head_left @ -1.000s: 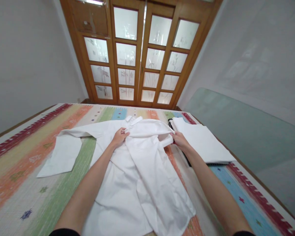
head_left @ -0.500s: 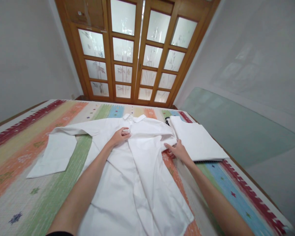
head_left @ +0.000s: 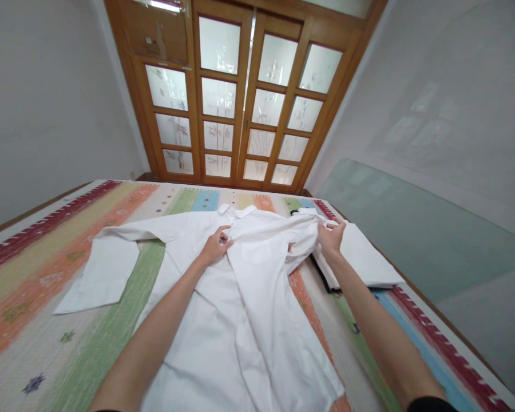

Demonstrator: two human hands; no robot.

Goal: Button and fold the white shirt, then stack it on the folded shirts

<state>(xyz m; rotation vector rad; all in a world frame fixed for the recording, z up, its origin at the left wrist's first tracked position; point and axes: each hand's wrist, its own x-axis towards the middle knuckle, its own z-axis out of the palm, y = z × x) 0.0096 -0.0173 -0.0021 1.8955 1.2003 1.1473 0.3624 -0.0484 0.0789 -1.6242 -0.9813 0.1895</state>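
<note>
A white collared shirt (head_left: 214,320) lies spread on the striped bedding, its collar at the far end. My left hand (head_left: 216,246) is closed on the shirt's front edge just below the collar, thumb and forefinger curled at the fabric. Over to the right, my right hand (head_left: 331,236) pinches the shirt's right-side sleeve and holds it stretched outward, slightly raised. Creases run across the chest toward that hand. The other sleeve (head_left: 100,269) lies bent at the left, its cuff end toward me.
Folded white cloth (head_left: 369,257) with a dark edge lies at the right, partly behind my right hand. The striped bedding (head_left: 21,343) covers the bed. A pale green glass-like panel (head_left: 412,229) leans along the right wall. Wooden glazed doors (head_left: 240,114) stand beyond.
My right hand has moved outward to the right and up, drawing the sleeve over the folded cloth's near corner. My left hand stays by the collar. The view has tilted slightly upward.
</note>
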